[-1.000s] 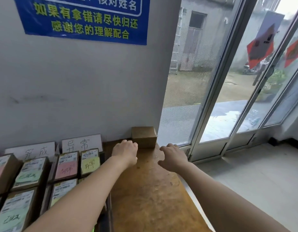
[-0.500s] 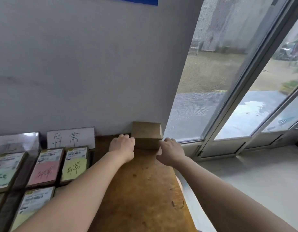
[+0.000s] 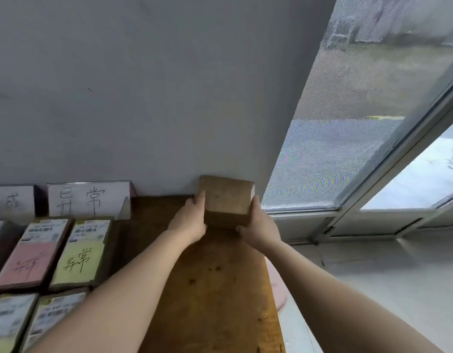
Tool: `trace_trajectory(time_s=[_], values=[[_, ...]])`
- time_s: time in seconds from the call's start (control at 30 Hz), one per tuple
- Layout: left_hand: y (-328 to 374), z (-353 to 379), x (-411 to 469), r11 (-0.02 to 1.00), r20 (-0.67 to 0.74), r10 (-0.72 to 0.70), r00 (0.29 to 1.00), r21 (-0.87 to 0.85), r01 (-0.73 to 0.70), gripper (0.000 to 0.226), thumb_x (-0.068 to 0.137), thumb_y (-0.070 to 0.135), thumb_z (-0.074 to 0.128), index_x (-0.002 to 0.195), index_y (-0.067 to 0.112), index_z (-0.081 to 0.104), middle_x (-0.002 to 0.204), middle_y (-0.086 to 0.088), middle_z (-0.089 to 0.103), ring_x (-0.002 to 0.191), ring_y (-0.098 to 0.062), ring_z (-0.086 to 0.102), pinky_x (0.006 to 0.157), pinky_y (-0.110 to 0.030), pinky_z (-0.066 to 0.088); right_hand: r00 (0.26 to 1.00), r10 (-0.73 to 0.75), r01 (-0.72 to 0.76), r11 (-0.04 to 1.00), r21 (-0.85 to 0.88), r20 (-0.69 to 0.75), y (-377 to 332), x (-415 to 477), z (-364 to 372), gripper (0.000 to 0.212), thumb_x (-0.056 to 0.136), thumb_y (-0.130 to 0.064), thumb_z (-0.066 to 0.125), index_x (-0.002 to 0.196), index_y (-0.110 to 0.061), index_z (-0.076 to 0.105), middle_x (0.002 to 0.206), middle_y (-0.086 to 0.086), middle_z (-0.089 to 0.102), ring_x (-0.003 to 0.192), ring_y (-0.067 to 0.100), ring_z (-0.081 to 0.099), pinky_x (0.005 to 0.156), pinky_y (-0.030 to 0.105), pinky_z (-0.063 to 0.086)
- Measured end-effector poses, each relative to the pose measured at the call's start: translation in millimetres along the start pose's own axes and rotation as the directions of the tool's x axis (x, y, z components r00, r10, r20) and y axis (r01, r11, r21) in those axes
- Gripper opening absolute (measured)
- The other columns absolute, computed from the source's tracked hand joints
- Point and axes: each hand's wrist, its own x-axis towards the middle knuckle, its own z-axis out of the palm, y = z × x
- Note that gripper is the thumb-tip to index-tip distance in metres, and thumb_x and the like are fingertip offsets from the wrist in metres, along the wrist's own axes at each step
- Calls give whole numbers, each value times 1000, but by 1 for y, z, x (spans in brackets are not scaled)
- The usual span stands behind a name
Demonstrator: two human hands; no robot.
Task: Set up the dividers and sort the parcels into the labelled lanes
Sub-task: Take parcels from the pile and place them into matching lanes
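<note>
One plain brown parcel sits at 12 o'clock from the person, at the far end of the wooden worktop and close against the grey wall. Both hands are clamped on it, one to a side. The left hand grips its left side with a finger reaching up along that edge, and the right hand grips its right side in the same way. The parcel keeps the hands apart, and they do not touch each other. Its near face is in shadow, and it is not clear whether its underside rests on the worktop.

At about 9 o'clock, two white label cards stand against the wall. One card carries two handwritten characters, and the other card is cut off by the left edge. Below them, at 8 o'clock, four labelled parcels lie flat in two rows of two. In the far row a pink-labelled parcel lies just beside a yellow-labelled parcel. The near row holds two more, with print too blurred to read.

At 2 o'clock one large window looks onto wet ground. One pink rounded thing shows just past the worktop's right edge
</note>
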Motion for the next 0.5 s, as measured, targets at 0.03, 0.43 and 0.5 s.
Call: trace_trajectory(time_s=[0.03, 0.43, 0.5], values=[[1, 2, 2, 999, -10, -11, 1000, -44, 11, 91, 94, 19, 63, 157, 25, -3, 157, -13, 26, 128, -28, 51, 97, -34, 48, 1000, 8, -7, 999, 46, -21, 2, 2, 3, 67, 83, -23, 66, 138, -12, 29, 118, 9, 63, 107, 36, 61, 73, 37, 42], [-14, -13, -15, 727, -129, -282, 951, -676, 124, 69, 88, 54, 63, 145, 19, 43, 147, -4, 45, 133, -27, 45, 107, -39, 38, 972, 77, 120, 652, 749, -223, -22, -13, -21, 59, 83, -36, 76, 137, -22, 56, 112, -4, 68, 101, 4, 63, 79, 5, 42], [-22, -16, -16, 508, 46, -391, 919, -822, 257, 70, 88, 63, 55, 137, 13, 53, 136, -8, 58, 121, -28, 55, 104, -42, 43, 990, 14, 112, 532, 839, -141, -28, -11, -24, 65, 81, -24, 78, 140, -19, 52, 113, -1, 69, 99, 8, 66, 84, 9, 49]])
